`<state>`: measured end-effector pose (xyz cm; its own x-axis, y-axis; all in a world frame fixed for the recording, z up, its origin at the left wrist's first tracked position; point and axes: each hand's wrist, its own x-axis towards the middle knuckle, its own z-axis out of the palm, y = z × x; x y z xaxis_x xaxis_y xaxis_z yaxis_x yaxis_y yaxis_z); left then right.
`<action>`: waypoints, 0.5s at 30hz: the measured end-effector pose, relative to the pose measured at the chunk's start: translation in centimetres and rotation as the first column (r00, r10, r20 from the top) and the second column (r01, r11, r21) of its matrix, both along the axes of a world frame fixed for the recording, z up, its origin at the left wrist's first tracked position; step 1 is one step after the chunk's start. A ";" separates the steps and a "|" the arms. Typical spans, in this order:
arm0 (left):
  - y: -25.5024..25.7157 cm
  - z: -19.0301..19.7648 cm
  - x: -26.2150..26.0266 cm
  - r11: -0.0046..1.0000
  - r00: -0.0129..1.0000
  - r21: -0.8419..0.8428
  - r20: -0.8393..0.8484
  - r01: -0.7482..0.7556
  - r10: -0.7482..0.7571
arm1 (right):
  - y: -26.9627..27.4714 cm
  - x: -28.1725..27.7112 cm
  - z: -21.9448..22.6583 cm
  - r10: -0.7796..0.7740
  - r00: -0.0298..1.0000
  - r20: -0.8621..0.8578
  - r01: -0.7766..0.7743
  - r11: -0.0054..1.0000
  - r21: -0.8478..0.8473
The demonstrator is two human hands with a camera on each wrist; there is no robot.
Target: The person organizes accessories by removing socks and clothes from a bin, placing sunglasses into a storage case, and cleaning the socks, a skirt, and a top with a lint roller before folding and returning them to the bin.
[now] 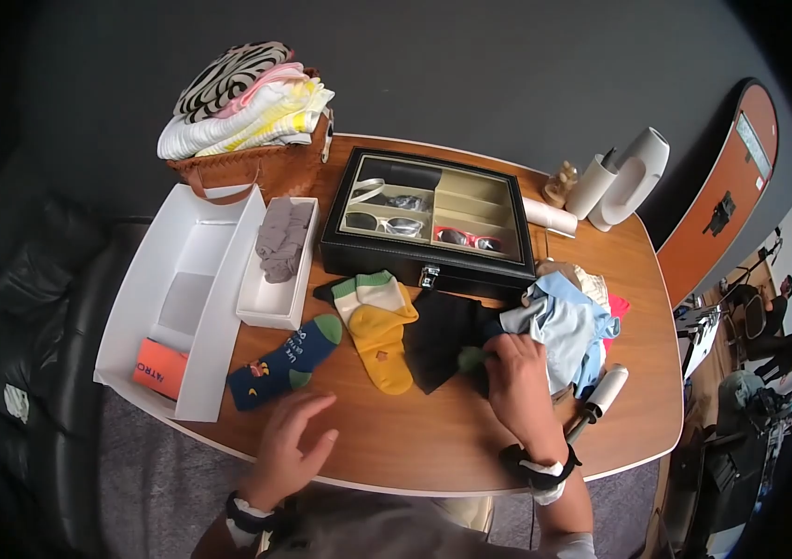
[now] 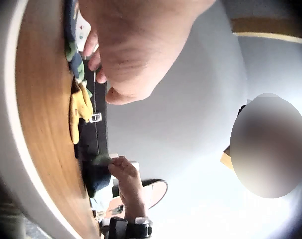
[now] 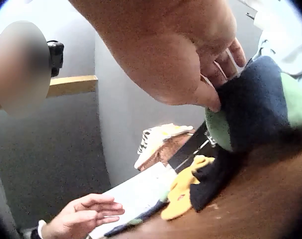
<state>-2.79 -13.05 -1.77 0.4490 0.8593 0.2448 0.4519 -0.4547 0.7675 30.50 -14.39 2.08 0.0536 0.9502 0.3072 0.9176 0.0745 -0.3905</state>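
Observation:
My right hand [image 1: 521, 384] pinches a navy sock with green patches [image 3: 258, 107] between thumb and fingers. It holds the sock beside the pile of light blue clothing [image 1: 559, 321]. A matching navy sock [image 1: 277, 366], printed with small figures and lettering, lies flat at the left. Just in front of that one is my left hand [image 1: 292, 445], its fingers loosely extended and nothing in its grasp. Between the hands lie a yellow sock [image 1: 381, 347], a white-and-green sock [image 1: 365, 291] partly under it, and black fabric [image 1: 443, 337].
Behind the socks stands a black glasses case [image 1: 377, 256] with a clear lid. A narrow white box [image 1: 270, 310] with grey fabric and a larger white box [image 1: 140, 317] are at left, a filled brown basket [image 1: 293, 168] behind them. A lint roller [image 1: 607, 391] lies at right.

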 end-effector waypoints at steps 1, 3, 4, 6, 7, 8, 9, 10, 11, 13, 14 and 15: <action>-0.1 0.3 0.5 0.998 0.999 -0.042 0.033 0.040 -0.038 | -0.5 -0.4 1.0 0.046 0.997 -0.063 -0.046 0.999 0.008; 0.0 1.2 2.1 0.991 0.986 -0.076 0.132 0.111 -0.101 | -1.6 -1.6 2.7 0.167 0.959 -0.230 -0.182 0.982 -0.044; -0.1 2.1 3.2 0.982 0.970 -0.116 0.210 0.152 -0.125 | -2.2 -2.2 3.3 0.221 0.924 -0.313 -0.252 0.966 -0.061; -0.5 3.6 5.7 0.969 0.922 -0.129 0.357 0.210 -0.152 | -3.4 -3.6 3.8 0.302 0.860 -0.412 -0.356 0.933 -0.059; -0.7 3.5 5.9 0.965 0.926 -0.114 0.328 0.236 -0.188 | -3.9 -4.2 3.9 0.342 0.824 -0.451 -0.401 0.915 -0.039; -0.7 3.3 6.2 0.960 0.928 -0.100 0.298 0.261 -0.222 | -4.3 -4.6 3.9 0.395 0.787 -0.474 -0.457 0.890 -0.017; -0.9 3.1 6.4 0.954 0.929 -0.087 0.268 0.288 -0.256 | -4.9 -5.1 3.4 0.318 0.675 -0.666 -0.469 0.882 -0.054; -1.1 3.2 6.9 0.962 0.908 -0.099 0.367 0.255 -0.202 | -5.5 -5.5 2.8 0.215 0.529 -0.821 -0.486 0.870 -0.085; -1.2 4.3 6.8 0.957 0.918 -0.177 0.364 0.232 -0.156 | -6.0 -5.8 2.4 0.093 0.356 -0.930 -0.509 0.854 -0.110; -1.2 4.9 6.9 0.946 0.884 -0.277 0.467 0.168 -0.020 | -6.6 -5.8 2.0 -0.016 0.207 -0.978 -0.572 0.809 -0.134; -1.2 4.9 6.8 0.940 0.863 -0.312 0.504 0.135 0.043 | -6.9 -5.8 1.5 -0.051 0.184 -0.982 -0.600 0.785 -0.153; -1.0 5.2 6.7 0.910 0.834 -0.392 0.541 0.137 0.107 | -7.2 -5.8 1.0 -0.084 0.163 -0.983 -0.630 0.758 -0.169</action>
<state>3.88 -14.07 3.44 0.3618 0.9281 0.0879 -0.0955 -0.0569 0.9938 24.65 -21.54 3.13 -0.3569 0.9143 -0.1916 -0.1943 -0.2732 -0.9421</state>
